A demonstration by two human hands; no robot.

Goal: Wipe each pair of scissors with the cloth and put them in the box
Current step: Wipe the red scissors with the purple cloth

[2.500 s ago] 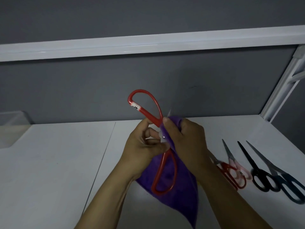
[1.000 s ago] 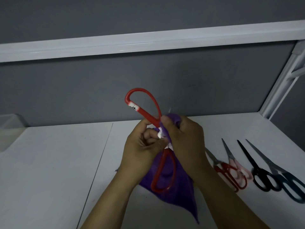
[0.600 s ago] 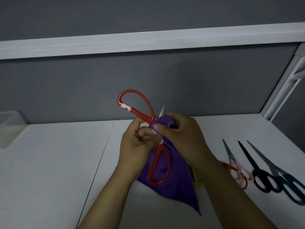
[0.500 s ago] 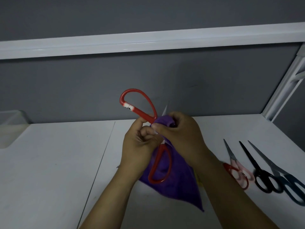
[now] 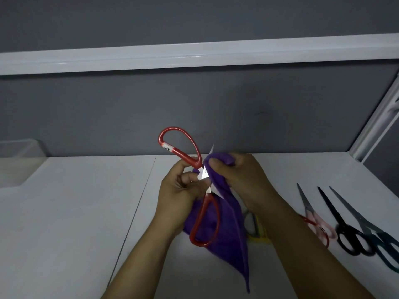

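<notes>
Gripping red scissors (image 5: pixel 181 153) at pivot with curled left hand (image 5: pixel 179 190); pinching purple cloth (image 5: pixel 228 234) over blade with right hand (image 5: pixel 244 178). Well left of cloth: clear box (image 5: pixel 19 165).

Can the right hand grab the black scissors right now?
Probably not just yet. The right hand is full, pinching the purple cloth around a blade of the red scissors. But the black scissors lie uncovered on the table on that side, nothing standing between, so a freed hand likely could.
</notes>
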